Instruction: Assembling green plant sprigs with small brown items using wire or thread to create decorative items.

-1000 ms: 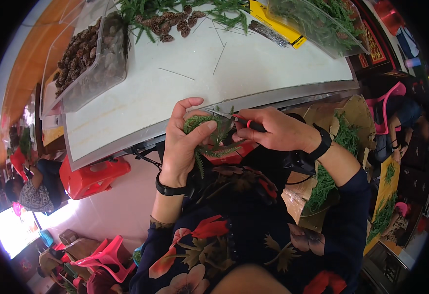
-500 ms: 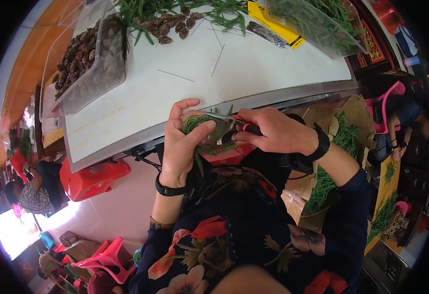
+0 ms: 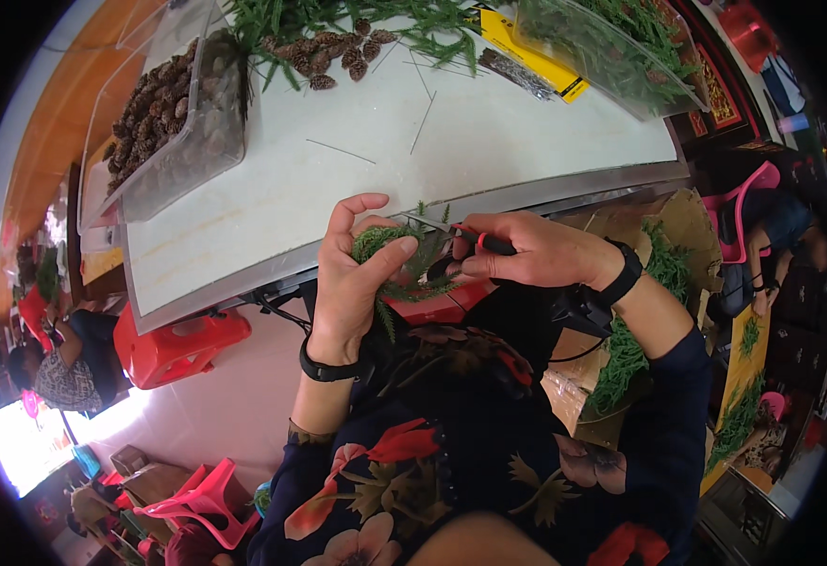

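My left hand (image 3: 345, 269) is closed round a bunch of green fir-like sprigs (image 3: 380, 243), thumb pressed across it and index finger raised. Some sprigs stick out toward the right and hang below the palm. In my right hand (image 3: 550, 253) is a hand tool with red-and-black handles (image 3: 487, 242). Its slim metal jaws (image 3: 429, 224) reach left to the sprigs by my left thumb; pliers or scissors, I cannot tell which. Both hands are held just in front of the white table's (image 3: 291, 208) near edge. The exact spot where the jaws meet the greenery is unclear.
On the table lie pine cones (image 3: 322, 58), loose thin wires (image 3: 340, 150) and a yellow packet (image 3: 531, 52). Clear bins of pine cones (image 3: 154, 118) and greenery (image 3: 611, 47) flank them. A cardboard box with greenery (image 3: 663, 264) stands at my right. Other people sit at both sides.
The tool in my right hand has tilted and shifted slightly right, and its handles look closer together. More sprigs show between the hands. My left hand keeps its hold.
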Demonstrator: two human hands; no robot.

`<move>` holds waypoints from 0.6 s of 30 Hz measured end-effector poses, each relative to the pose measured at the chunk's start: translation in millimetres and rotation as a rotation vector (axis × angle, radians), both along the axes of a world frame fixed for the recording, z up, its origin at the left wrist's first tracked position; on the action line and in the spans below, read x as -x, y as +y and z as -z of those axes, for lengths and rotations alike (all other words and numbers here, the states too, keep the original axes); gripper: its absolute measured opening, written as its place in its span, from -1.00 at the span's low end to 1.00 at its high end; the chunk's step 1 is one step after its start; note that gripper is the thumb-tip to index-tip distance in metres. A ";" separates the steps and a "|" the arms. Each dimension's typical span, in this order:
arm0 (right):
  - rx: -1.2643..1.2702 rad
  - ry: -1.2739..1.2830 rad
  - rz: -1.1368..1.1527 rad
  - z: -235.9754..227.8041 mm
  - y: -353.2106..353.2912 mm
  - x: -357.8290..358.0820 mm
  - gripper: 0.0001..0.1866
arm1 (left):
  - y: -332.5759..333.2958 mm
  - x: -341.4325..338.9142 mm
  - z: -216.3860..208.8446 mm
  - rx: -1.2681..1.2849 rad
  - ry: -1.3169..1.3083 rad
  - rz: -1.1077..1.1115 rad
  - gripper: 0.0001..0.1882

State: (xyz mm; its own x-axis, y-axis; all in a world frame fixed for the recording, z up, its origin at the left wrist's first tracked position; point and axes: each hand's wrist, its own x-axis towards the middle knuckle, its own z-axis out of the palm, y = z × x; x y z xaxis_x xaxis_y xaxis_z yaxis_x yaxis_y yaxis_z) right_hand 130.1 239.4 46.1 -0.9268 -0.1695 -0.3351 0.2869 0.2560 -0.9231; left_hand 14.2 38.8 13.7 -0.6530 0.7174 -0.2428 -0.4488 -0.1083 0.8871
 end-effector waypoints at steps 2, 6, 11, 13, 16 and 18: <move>-0.008 -0.009 -0.009 -1.2 -3.4 0.4 -0.76 | -3.0 -1.6 0.8 -0.008 -0.012 0.004 -0.49; -0.050 -0.010 -0.005 3.5 -4.1 0.1 -0.79 | -0.1 -2.0 -1.5 -0.001 -0.057 0.014 -0.49; -0.092 0.055 -0.009 0.0 -4.6 2.0 -0.79 | 0.4 -0.6 -1.6 -0.016 -0.047 0.008 -0.49; -0.095 0.074 -0.024 -0.3 -3.3 2.6 -0.78 | -0.8 2.2 2.4 -0.038 -0.093 0.018 -0.49; 0.030 -0.045 0.014 3.5 2.2 3.3 -0.74 | 1.5 4.0 2.8 -0.045 -0.119 0.026 -0.49; 0.031 -0.049 0.005 2.7 2.5 3.8 -0.74 | 1.2 3.7 2.3 -0.040 -0.125 0.032 -0.49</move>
